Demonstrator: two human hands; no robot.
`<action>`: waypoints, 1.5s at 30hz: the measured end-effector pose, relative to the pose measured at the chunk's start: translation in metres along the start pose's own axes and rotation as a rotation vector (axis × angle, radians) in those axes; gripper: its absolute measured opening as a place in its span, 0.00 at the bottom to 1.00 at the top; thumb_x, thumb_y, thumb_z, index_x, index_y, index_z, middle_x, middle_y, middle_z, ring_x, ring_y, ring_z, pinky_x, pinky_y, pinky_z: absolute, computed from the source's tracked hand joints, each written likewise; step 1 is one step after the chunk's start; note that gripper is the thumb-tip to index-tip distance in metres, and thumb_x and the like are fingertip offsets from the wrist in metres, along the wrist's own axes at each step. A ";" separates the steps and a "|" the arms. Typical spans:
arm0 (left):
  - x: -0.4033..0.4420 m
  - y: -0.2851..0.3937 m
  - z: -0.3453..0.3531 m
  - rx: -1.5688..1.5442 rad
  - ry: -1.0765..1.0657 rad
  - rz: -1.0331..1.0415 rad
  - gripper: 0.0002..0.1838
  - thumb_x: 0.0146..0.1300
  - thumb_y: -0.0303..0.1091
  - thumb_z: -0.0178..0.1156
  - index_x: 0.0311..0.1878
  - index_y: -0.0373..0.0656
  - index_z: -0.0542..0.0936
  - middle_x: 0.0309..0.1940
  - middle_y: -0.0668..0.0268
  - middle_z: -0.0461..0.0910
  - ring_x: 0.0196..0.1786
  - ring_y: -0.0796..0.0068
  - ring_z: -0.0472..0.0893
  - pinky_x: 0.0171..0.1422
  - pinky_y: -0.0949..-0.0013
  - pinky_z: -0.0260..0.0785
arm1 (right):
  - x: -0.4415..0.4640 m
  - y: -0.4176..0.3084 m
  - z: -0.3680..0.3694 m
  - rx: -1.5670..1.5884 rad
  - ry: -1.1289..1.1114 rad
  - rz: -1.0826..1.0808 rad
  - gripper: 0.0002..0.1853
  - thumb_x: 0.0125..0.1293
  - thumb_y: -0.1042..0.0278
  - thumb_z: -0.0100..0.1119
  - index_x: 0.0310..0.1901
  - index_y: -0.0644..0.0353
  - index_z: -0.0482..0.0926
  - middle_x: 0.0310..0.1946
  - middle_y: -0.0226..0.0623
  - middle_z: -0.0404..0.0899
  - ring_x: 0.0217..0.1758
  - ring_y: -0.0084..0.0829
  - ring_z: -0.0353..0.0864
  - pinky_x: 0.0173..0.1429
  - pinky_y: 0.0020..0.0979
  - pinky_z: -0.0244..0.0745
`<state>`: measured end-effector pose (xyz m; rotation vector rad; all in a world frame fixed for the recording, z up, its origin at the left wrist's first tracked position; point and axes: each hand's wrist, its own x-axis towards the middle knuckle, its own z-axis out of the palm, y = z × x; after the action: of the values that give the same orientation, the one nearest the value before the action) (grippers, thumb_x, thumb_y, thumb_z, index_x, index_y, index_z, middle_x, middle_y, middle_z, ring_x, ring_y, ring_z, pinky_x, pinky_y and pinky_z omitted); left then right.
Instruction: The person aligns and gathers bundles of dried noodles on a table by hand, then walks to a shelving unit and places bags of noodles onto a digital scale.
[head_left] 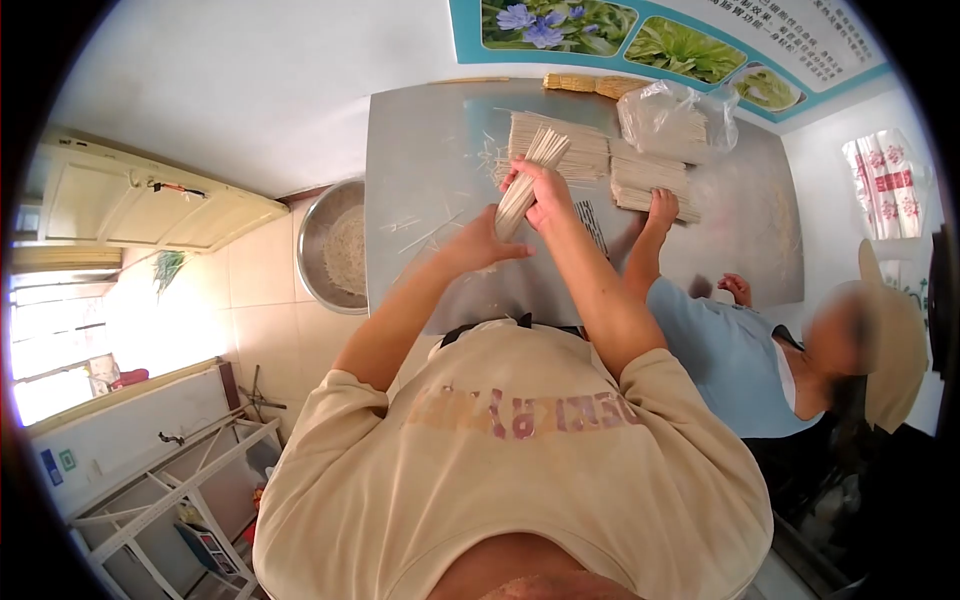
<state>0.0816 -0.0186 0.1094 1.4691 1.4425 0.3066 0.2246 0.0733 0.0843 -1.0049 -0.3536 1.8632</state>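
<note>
A bundle of dried noodles (533,184) is gripped in my right hand (543,194), slanting above the metal table. At its lower end is my left hand (482,243), thumb stretched out and the palm turned toward the noodle ends; its other fingers are partly hidden. Behind the bundle lies a wide stack of cut dried noodles (585,150) on the table. Loose noodle strands (440,232) are scattered to the left of my hands. A dark patterned strip (591,226) lies just right of my right forearm.
A co-worker's hand (662,207) rests on a second noodle stack (645,180). Behind are a clear plastic bag (672,112) and a straw-coloured brush (585,84). A large metal bowl (312,262) stands left of the metal table (410,130).
</note>
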 end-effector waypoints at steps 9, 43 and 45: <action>-0.026 0.014 -0.021 -1.024 -0.509 0.005 0.28 0.65 0.36 0.64 0.64 0.33 0.69 0.48 0.54 0.83 0.49 0.61 0.84 0.51 0.61 0.77 | -0.046 -0.028 0.008 0.343 -0.422 0.115 0.48 0.58 0.28 0.63 0.67 0.63 0.67 0.59 0.56 0.75 0.67 0.51 0.74 0.67 0.59 0.72; -0.011 -0.001 -0.014 -1.209 -0.740 0.041 0.23 0.60 0.36 0.61 0.56 0.34 0.74 0.43 0.53 0.80 0.32 0.63 0.84 0.36 0.61 0.80 | -0.086 -0.028 0.004 0.437 -0.543 0.118 0.40 0.64 0.35 0.64 0.64 0.62 0.70 0.58 0.50 0.75 0.65 0.47 0.75 0.70 0.51 0.71; -0.014 -0.004 -0.007 -1.283 -0.811 -0.006 0.26 0.61 0.39 0.60 0.58 0.33 0.73 0.45 0.52 0.80 0.36 0.61 0.85 0.40 0.60 0.81 | -0.068 -0.009 -0.016 0.398 -0.461 0.135 0.36 0.65 0.40 0.65 0.62 0.63 0.72 0.55 0.49 0.77 0.62 0.45 0.77 0.68 0.50 0.73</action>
<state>0.0698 -0.0286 0.1159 0.3930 0.3583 0.4381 0.2559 0.0173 0.1136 -0.3326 -0.1717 2.1735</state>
